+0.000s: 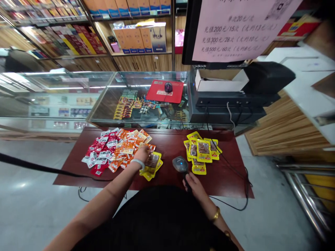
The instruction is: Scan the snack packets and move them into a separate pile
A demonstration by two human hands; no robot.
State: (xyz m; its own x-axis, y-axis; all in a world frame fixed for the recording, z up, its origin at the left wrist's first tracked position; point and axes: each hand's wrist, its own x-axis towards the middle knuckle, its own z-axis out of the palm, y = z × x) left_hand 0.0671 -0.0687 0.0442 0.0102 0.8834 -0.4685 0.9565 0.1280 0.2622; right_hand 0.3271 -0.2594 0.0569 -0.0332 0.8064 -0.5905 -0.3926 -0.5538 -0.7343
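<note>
My right hand [194, 184] is wrapped round the handle of a black barcode scanner [180, 164], its head pointing away from me over the dark red table. My left hand [142, 155] has its fingers closed at the upper edge of a yellow snack packet [154, 161], on top of a small yellow stack. The fingertips are partly hidden. Beyond and left of that hand lies a heap of orange packets [125, 148], which runs into red and white packets [101, 153]. To the right of the scanner is another pile of yellow packets [202, 150].
A dark red table [167, 143] abuts a glass display counter [104, 101]. On the counter are a red mouse pad [159, 94], a mouse [168, 87] and a monitor with a pink price sheet [235, 35]. A black cable [227, 164] crosses the table's right side.
</note>
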